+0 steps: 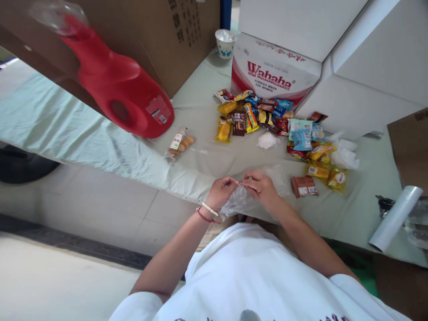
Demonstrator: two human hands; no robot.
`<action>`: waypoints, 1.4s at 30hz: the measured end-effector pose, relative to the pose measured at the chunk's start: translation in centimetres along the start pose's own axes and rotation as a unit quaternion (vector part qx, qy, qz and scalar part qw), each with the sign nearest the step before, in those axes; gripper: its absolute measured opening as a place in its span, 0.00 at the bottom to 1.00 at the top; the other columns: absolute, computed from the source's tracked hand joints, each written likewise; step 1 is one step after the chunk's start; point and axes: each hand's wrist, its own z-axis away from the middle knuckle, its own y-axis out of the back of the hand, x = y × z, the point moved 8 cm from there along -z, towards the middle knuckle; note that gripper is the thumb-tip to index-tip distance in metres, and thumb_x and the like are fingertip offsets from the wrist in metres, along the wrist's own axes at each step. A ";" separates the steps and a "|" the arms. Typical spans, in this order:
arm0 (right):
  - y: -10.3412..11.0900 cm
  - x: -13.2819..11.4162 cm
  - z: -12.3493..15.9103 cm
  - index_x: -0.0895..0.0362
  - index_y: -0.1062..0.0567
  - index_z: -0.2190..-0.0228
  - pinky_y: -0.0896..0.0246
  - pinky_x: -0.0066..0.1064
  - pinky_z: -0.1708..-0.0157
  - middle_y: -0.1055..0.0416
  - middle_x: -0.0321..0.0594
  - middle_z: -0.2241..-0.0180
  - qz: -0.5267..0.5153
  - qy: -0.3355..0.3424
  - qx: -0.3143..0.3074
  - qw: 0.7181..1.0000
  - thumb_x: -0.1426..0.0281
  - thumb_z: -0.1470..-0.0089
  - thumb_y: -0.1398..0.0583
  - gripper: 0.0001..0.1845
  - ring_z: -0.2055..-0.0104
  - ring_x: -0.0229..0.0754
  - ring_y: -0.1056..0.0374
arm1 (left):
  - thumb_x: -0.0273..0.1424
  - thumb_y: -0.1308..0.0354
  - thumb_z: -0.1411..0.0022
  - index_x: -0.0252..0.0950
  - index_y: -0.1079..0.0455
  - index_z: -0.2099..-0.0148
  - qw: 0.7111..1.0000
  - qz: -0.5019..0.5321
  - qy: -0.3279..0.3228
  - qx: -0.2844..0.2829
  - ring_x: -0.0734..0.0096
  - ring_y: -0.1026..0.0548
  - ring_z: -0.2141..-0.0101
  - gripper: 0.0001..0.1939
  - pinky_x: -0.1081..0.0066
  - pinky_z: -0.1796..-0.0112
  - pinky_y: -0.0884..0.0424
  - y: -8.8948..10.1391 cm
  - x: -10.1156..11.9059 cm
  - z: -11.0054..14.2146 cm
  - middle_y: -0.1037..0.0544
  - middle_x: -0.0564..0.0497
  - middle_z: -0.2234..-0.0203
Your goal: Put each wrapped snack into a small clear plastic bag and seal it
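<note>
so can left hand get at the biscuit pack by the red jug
Likely yes: nothing tall stands between the left hand and the biscuit pack, though the fingers hold clear plastic.

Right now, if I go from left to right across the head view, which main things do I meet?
Red jug, cookie pack, left hand, right hand, the nearest brown packet, then the pale roll.

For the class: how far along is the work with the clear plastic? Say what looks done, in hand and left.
Done: nothing looks clearly finished; a biscuit pack lies apart from the heaped snack packets.
In hand: the left hand and right hand pinch clear plastic together.
Left: the packets lie loose outside it, but whether they belong to this work cannot be told.
</note>
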 end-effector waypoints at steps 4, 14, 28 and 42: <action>0.6 0.4 0.5 0.49 0.16 0.61 0.35 0.35 0.59 0.24 0.42 0.61 0.012 -0.049 -0.001 0.999 0.67 0.33 0.43 0.14 0.61 0.43 0.32 | 0.36 0.39 0.51 0.37 0.31 0.76 0.997 0.070 0.020 0.036 0.77 0.40 0.78 0.09 0.73 0.74 0.43 0.3 -0.3 -0.5 0.33 0.59 0.83; -0.1 2.3 3.9 0.54 0.24 0.70 0.49 0.28 0.79 0.34 0.34 0.76 -0.295 -0.412 0.063 0.860 0.44 0.42 0.40 0.25 0.78 0.34 0.44 | 0.38 0.37 0.47 0.37 0.27 0.73 0.995 0.075 -0.024 0.066 0.75 0.35 0.75 0.09 0.72 0.69 0.38 -0.2 1.1 0.3 0.28 0.56 0.79; -2.5 0.9 3.8 0.56 0.27 0.74 0.63 0.23 0.85 0.36 0.29 0.78 -0.521 -0.524 0.085 0.668 0.48 0.62 0.27 0.27 0.81 0.28 0.51 | 0.38 0.38 0.39 0.39 0.25 0.69 0.980 -0.039 -0.166 0.107 0.70 0.29 0.67 0.09 0.69 0.61 0.33 -1.6 3.0 2.4 0.25 0.53 0.72; 0.9 2.9 5.6 0.54 0.30 0.74 0.54 0.24 0.83 0.38 0.29 0.79 -0.445 -0.467 0.178 0.743 0.57 0.55 0.31 0.17 0.80 0.30 0.49 | 0.35 0.39 0.52 0.40 0.40 0.69 0.935 0.288 0.040 0.203 0.76 0.27 0.75 0.12 0.73 0.70 0.31 3.5 -1.8 -0.5 0.27 0.57 0.76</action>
